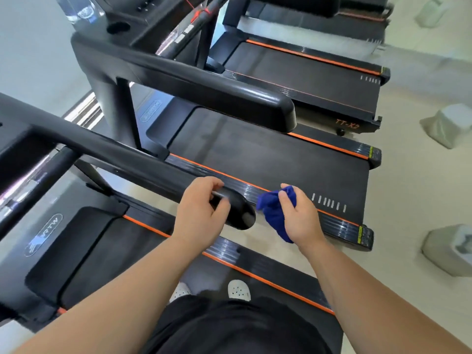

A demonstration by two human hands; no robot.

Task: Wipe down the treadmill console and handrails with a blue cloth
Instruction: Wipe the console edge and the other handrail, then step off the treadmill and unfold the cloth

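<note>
I stand on a black treadmill whose right handrail (132, 162) runs from the upper left down to its rounded end (242, 215) at centre. My left hand (201, 210) wraps around the rail just before that end. My right hand (298, 215) holds a bunched blue cloth (272, 213) just right of the rail's end, not quite touching it. The console (15, 146) shows only as a dark edge at the far left.
A second treadmill (255, 154) stands parallel on the right, its handrail (204, 83) above my hands, and a third treadmill (306, 70) lies beyond. Wrapped grey bundles (447, 123) sit on the pale floor at the right. My white shoes (238, 290) rest on the belt.
</note>
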